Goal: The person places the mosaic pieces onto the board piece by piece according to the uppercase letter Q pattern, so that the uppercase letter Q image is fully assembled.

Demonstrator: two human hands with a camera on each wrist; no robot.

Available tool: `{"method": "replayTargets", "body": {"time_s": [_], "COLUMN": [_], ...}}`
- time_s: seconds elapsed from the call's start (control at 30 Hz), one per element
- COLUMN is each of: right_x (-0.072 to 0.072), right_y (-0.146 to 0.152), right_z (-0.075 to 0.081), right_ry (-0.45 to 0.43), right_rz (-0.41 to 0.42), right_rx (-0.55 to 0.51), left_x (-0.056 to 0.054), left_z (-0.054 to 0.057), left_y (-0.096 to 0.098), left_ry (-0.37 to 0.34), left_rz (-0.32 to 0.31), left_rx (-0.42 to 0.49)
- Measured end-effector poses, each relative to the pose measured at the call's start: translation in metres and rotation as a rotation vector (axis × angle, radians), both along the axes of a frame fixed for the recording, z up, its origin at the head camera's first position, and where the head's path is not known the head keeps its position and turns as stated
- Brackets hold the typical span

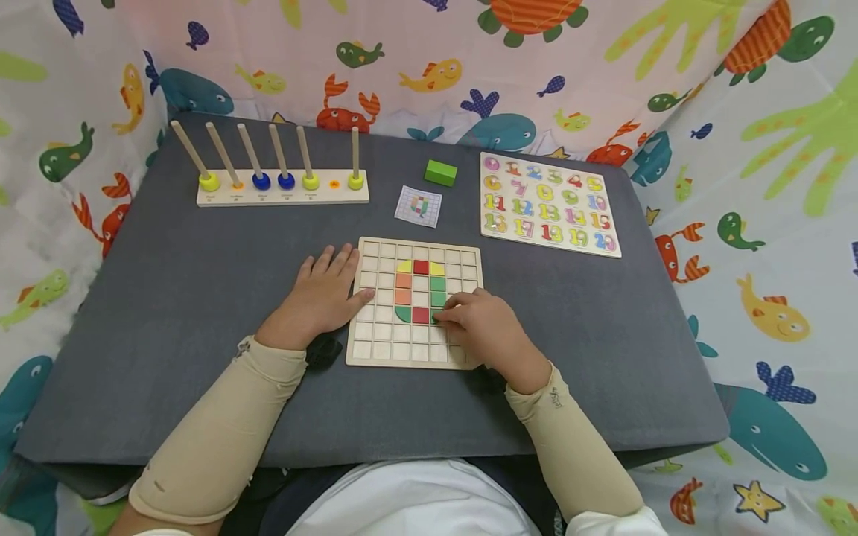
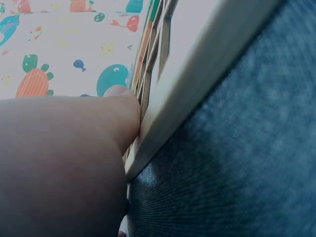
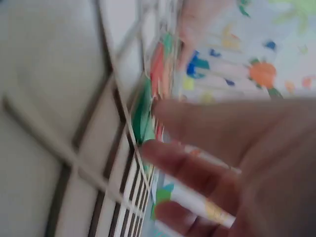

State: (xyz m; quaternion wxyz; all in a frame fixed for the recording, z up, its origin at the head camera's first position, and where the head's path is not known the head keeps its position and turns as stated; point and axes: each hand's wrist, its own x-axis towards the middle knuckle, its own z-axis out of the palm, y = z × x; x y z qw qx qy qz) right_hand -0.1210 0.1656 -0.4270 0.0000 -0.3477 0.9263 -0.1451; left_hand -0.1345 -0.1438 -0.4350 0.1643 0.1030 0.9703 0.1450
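A wooden grid board (image 1: 380, 350) lies on the table with a ring of yellow, red, orange and green tiles in its cells. My left hand (image 1: 320, 294) lies flat at its left side, fingers spread on the cloth. In the left wrist view the thumb (image 2: 126, 111) rests over the board's edge. At the ring's lower right corner my right hand (image 1: 485, 327) pinches a green tile (image 3: 141, 113) between thumb and index finger, right at its cell. The other fingers are loosely bent. A green rounded tile (image 1: 403, 314) and a red tile (image 1: 420, 316) sit left of it.
Behind the board lie a small picture card (image 1: 418, 206) and a green block (image 1: 440, 173). A peg stand with rings (image 1: 281, 195) stands back left, and a number board (image 1: 550, 205) lies back right. Fish-print curtains surround the grey table (image 1: 167, 335).
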Motion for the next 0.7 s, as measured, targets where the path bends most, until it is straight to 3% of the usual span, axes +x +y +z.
{"method": "replayTargets", "body": {"time_s": [0.1,0.27,0.33,0.5,0.6,0.7], "right_x": [0.003,0.016,0.022,0.032,0.037,0.04], "right_y": [0.018,0.061,0.076,0.091,0.086,0.07], "right_z": [0.006,0.01,0.008,-0.009,-0.019,-0.019], "right_ry": [-0.051,-0.067,-0.083,-0.133,-0.103,-0.058], "right_rz": [-0.084,-0.363,-0.436,-0.477,-0.483,-0.48], "right_rx": [-0.03,-0.107,-0.096,-0.027,-0.025,-0.06], "left_x": [0.001,0.0,-0.001,-0.001,-0.001,0.001], "left_z": [-0.001,0.001,0.002,0.0,-0.003,-0.005], "left_y": [0.001,0.004,0.004,-0.003,-0.007,-0.011], "left_ry": [-0.006,-0.002,-0.002,-0.007,-0.01,-0.013], "left_rz": [-0.014,-0.024,-0.022,-0.016,-0.009,0.002], "left_rx": [0.007,0.018,0.019,0.009,0.006,0.014]}}
